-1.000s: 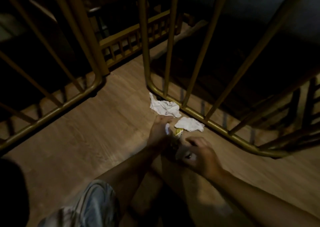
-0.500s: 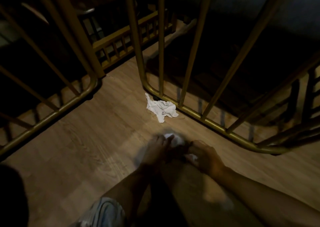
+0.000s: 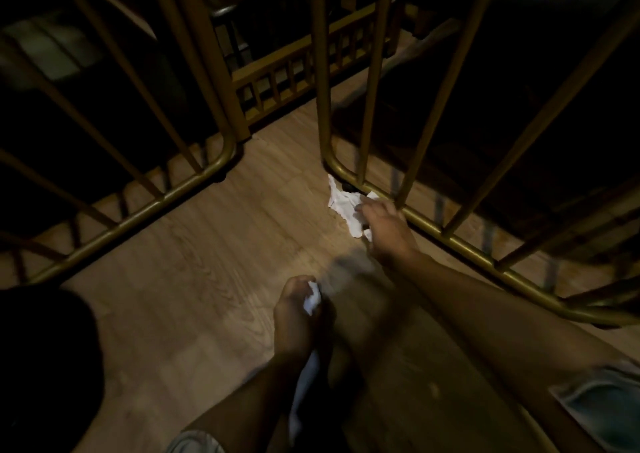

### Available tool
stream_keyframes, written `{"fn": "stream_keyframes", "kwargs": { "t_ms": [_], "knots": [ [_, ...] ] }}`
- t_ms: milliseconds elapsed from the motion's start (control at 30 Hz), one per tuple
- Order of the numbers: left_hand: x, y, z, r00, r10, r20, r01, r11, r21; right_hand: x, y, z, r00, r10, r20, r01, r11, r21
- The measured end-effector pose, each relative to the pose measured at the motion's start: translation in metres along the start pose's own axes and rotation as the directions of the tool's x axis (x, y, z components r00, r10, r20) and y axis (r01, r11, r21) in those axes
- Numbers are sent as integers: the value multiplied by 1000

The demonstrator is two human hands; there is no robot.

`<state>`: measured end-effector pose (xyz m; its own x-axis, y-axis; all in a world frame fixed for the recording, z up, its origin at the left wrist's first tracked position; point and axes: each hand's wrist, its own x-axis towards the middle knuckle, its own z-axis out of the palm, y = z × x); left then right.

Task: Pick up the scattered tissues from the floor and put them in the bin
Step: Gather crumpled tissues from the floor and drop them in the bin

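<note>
A crumpled white tissue [image 3: 341, 203] lies on the wooden floor against the base of a gold metal railing. My right hand [image 3: 384, 227] is stretched out over it, fingers touching its right side; whether they have closed on it I cannot tell. My left hand [image 3: 298, 310] is nearer to me, closed on a small wad of white tissue [image 3: 312, 299], with more white tissue [image 3: 304, 383] trailing below the wrist. No bin is in view.
Gold railings stand on both sides: one at the left [image 3: 138, 207], one at the right [image 3: 460, 245], with a gap of wood floor [image 3: 214, 279] between them. A low wooden balustrade [image 3: 294, 72] lies behind. A dark shape [image 3: 45, 366] fills the lower left.
My right hand has left my left hand and reached forward to the tissue by the railing. My left hand has drawn back with the collected tissue in it.
</note>
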<state>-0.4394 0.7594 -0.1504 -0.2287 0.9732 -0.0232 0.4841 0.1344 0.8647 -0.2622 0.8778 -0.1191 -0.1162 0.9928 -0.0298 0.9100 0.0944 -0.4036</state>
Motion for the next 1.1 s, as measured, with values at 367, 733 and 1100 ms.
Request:
{"fn": "stream_keyframes", "kwargs": {
  "t_ms": [367, 733, 1100],
  "knots": [
    [38, 2, -32, 982, -146, -121, 126, 978, -165, -17, -12, 32, 990, 97, 104, -90, 993, -73],
    [54, 42, -93, 940, -298, -168, 256, 939, -230, -40, -68, -3, 989, 141, 38, -146, 949, 280],
    [70, 111, -310, 981, -32, -191, 49, 995, 81, -28, -257, -86, 928, -372, -28, 360, 874, 327]
  ]
}}
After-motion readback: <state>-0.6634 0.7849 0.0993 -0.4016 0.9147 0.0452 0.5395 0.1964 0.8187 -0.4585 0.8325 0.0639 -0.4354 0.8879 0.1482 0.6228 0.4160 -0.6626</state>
